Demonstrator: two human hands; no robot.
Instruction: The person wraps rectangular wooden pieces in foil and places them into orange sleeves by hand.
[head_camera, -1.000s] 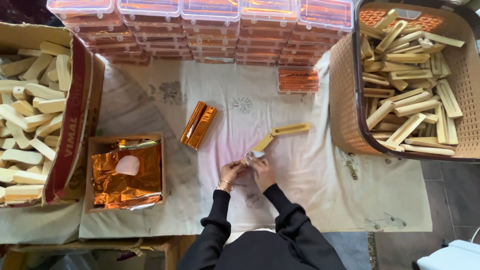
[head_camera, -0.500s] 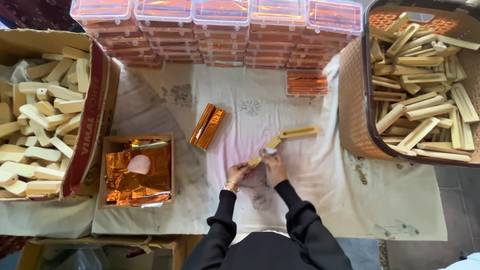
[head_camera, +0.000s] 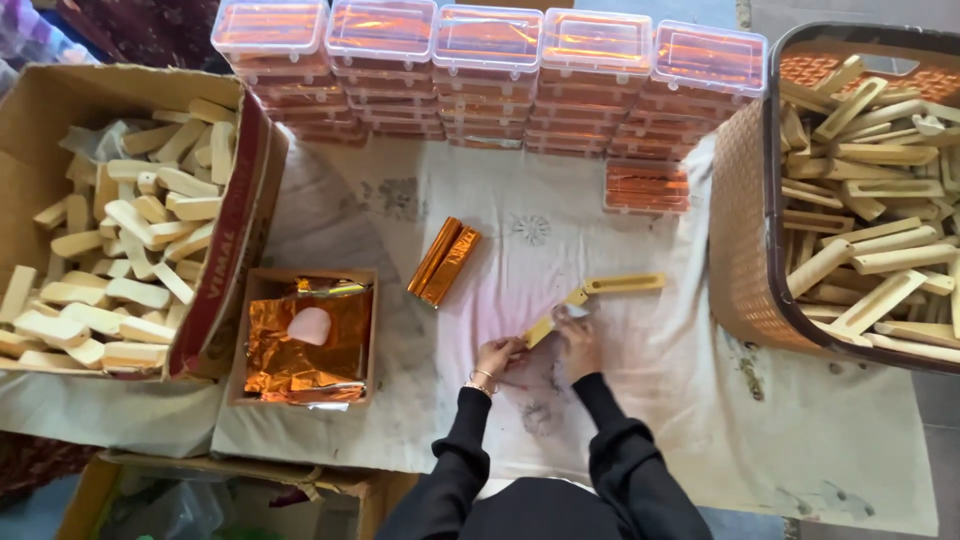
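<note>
Hands barely shifted since prev frame: L hand (head_camera: 497, 353) & R hand (head_camera: 578, 335) both still pinching stick (head_camera: 553, 318) on cloth (head_camera: 640, 400); work continues, foil sticks (head_camera: 443, 261) untouched.

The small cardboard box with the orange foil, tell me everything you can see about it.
The small cardboard box is shallow, brown and open-topped, resting flat on the white cloth beside the large carton of pale blocks. Crumpled shiny orange foil sheets fill it, with a rounded pink piece lying on top. Neither hand touches it; the left hand is nearest.
</note>
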